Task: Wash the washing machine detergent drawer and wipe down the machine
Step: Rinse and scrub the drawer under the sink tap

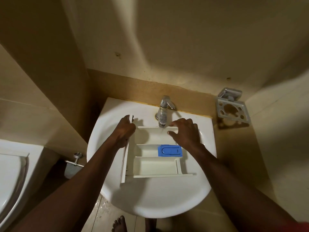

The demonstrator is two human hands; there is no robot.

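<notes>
Both forearms reached in from the bottom corners toward a white washbasin (pixel 150 198); a bare foot (pixel 119 223) showed on the tiled floor below its rim. Across the bowl lay the detergent drawer (pixel 150 164), cream-white plastic, sitting level with its open side up; its long front panel ran along the left edge, standing on edge; three compartments sat one behind another, divided by thin walls; the middle one carried a blue insert (pixel 169 150) at its right end, rectangular with a rounded raised tab; the near compartment looked bare and pale, with a narrow slot partition toward its right end. Water ran from the chrome tap (pixel 163 111) into the far compartment, just beside the right hand (pixel 185 133); that hand's grip was spread wide, fingers draped over the drawer's far right corner, thumb inside the wall, resting rather than clenching. Closed around the far end of the front panel was the left hand (pixel 124 129), its grip tight with the panel's white tip showing above the knuckles. On the wall to the right hung a metal holder (pixel 231 106); a toilet (pixel 11 173) edged in at left.
</notes>
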